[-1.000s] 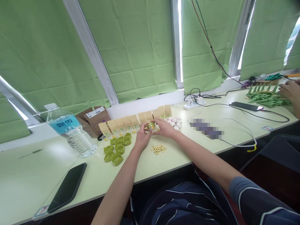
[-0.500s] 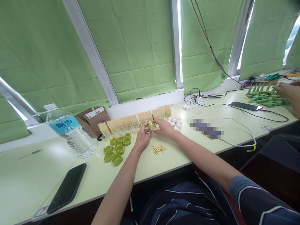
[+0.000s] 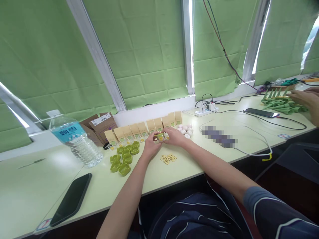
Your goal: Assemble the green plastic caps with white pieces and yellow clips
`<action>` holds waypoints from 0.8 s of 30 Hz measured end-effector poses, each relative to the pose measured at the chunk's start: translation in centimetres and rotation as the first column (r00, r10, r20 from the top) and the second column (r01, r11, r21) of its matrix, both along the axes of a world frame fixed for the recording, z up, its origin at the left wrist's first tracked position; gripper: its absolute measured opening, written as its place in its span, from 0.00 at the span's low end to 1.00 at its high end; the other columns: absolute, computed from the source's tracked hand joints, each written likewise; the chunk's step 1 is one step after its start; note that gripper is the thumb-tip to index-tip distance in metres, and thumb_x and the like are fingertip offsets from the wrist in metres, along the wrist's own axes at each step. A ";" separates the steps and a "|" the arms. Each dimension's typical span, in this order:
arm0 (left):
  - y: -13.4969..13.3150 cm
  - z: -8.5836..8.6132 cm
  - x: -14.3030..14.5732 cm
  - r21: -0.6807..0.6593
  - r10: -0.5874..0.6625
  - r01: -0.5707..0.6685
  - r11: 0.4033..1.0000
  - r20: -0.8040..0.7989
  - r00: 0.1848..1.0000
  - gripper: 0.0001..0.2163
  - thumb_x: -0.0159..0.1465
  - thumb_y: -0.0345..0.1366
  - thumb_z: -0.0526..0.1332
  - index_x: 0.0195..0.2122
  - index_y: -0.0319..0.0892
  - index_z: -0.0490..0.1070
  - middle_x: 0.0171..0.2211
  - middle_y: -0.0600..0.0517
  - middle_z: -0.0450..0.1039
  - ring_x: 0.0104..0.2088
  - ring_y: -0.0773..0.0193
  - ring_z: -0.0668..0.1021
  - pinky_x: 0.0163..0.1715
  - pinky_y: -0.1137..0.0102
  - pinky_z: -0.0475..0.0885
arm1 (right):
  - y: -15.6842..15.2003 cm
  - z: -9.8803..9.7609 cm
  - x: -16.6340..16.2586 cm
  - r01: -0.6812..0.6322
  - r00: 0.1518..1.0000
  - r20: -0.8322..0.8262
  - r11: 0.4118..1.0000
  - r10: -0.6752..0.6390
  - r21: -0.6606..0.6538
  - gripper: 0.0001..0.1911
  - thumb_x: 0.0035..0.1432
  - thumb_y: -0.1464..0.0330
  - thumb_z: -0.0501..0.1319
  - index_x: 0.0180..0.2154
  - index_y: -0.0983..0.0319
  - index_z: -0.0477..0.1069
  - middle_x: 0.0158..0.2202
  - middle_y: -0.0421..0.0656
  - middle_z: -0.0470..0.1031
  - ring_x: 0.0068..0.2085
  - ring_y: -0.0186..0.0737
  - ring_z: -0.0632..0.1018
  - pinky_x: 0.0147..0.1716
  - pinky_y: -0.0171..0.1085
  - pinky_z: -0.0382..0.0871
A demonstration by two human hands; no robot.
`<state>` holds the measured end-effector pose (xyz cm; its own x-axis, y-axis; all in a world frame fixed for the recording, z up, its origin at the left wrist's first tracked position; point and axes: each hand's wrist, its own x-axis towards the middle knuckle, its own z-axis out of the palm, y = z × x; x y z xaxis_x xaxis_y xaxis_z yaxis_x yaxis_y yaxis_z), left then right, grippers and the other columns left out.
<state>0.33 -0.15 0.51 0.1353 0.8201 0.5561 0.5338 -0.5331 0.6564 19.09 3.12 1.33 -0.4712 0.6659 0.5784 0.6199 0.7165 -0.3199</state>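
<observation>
Between my hands is a small clear box [image 3: 160, 137] with green inside and a yellow mark on its front. My left hand [image 3: 151, 146] grips it from the left, fingers curled. From the other side, my right hand [image 3: 175, 136] closes its fingers on the same box. Behind them runs a row of similar clear boxes with upright tan cards [image 3: 133, 130]. Several hollow green pieces [image 3: 127, 159] lie left of my left hand. Small pale yellow loops [image 3: 168, 158] are heaped below my hands. Whitish-pink rounded pieces [image 3: 187, 132] sit beyond my right wrist.
A water bottle [image 3: 74, 141], a cardboard box [image 3: 102, 127] and a black phone [image 3: 71, 199] stand or lie at left. To the right are a power strip [image 3: 206, 111], cables, another phone [image 3: 261, 113] and green strips [image 3: 284, 104], near another person's hand [image 3: 306, 101].
The small box has tilted between my fingers, and the yellow loop seen on top of its green part no longer shows. The other person's hand has shifted slightly left.
</observation>
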 end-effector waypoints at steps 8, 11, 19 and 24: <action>-0.6 0.6 -0.3 0.017 -0.017 0.018 1.000 -0.098 0.995 0.19 0.52 0.34 0.69 0.45 0.43 0.71 0.44 0.48 0.77 0.39 0.61 0.78 0.43 0.64 0.74 | -0.2 0.6 0.5 -0.022 0.999 0.049 1.000 0.021 0.016 0.23 0.45 0.67 0.72 0.45 0.59 0.72 0.42 0.45 0.77 0.47 0.47 0.75 0.39 0.37 0.65; -0.7 0.9 -0.3 0.026 -0.049 0.052 0.998 -0.107 0.993 0.18 0.52 0.34 0.69 0.45 0.43 0.72 0.43 0.49 0.77 0.39 0.61 0.78 0.45 0.64 0.74 | -0.2 1.0 0.8 -0.044 0.997 0.058 0.998 0.042 0.037 0.22 0.44 0.65 0.72 0.43 0.59 0.73 0.41 0.46 0.77 0.47 0.48 0.75 0.39 0.37 0.66; -0.8 0.9 -0.5 0.050 -0.074 0.079 0.996 -0.101 0.992 0.17 0.54 0.35 0.69 0.45 0.44 0.73 0.43 0.48 0.77 0.39 0.61 0.79 0.44 0.63 0.76 | 0.0 1.0 1.0 -0.057 0.997 0.056 0.996 0.053 0.069 0.20 0.43 0.66 0.72 0.41 0.59 0.73 0.38 0.44 0.77 0.44 0.47 0.75 0.38 0.37 0.65; -0.6 0.5 -0.3 0.084 -0.049 0.053 0.995 -0.050 0.998 0.19 0.57 0.35 0.66 0.50 0.45 0.71 0.48 0.46 0.76 0.44 0.59 0.79 0.43 0.63 0.75 | 0.3 0.2 0.5 -0.037 0.999 -0.037 0.998 0.039 0.057 0.21 0.47 0.67 0.71 0.45 0.59 0.70 0.43 0.44 0.77 0.46 0.46 0.74 0.41 0.38 0.66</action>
